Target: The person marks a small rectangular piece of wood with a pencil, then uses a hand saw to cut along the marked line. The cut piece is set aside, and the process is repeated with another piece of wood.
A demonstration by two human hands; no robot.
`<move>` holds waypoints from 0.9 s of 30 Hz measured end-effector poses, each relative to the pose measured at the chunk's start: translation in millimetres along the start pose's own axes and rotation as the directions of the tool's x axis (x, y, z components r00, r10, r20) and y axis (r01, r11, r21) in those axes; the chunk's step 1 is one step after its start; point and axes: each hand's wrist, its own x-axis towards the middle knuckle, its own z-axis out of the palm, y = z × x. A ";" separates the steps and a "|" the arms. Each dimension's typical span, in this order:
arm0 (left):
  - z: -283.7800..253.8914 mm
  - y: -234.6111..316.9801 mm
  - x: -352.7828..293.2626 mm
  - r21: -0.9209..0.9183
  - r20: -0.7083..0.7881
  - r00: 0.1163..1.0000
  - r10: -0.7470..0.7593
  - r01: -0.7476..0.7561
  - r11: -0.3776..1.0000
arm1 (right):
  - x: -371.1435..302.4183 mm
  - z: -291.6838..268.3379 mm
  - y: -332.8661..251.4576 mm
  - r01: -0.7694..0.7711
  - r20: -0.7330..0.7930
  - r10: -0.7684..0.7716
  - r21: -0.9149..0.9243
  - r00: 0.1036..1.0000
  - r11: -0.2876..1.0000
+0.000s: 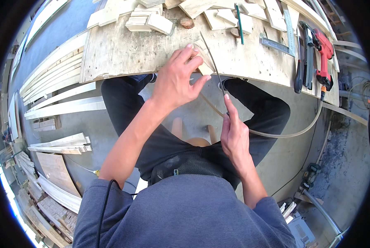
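Note:
My left hand [177,76] presses its fingers and thumb on a small flat piece of pale wood [205,69] at the front edge of the workbench [123,58]. In my right hand [236,138] is a long, thin, dark file [213,62], its forefinger stretched along the tool. The file slants up and to the left, lying along the right side of the wood piece; whether they touch I cannot tell. Most of the file's handle is hidden in my palm.
Wood offcuts [152,20], a green pencil [239,25] and a metal square [278,44] lie on the bench. At its right are a dark-handled tool [298,80] and a red nail gun [325,51], whose air hose [288,135] loops below the bench. Boards [55,68] are stacked left.

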 end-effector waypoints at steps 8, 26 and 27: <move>-2.7 -0.5 5.7 -0.026 0.008 0.999 -0.031 0.032 0.999 | 5.4 -1.6 -6.8 0.000 -0.031 -0.001 -0.014 1.000 1.000; -6.1 7.6 12.2 -0.018 0.000 0.999 -0.039 0.039 0.999 | -36.9 -20.4 5.3 0.013 -0.050 -0.015 -0.041 0.999 0.999; -4.9 7.1 10.5 -0.017 -0.008 1.000 -0.020 0.020 1.000 | -41.7 -21.9 4.2 0.006 -0.063 -0.009 -0.041 0.998 0.999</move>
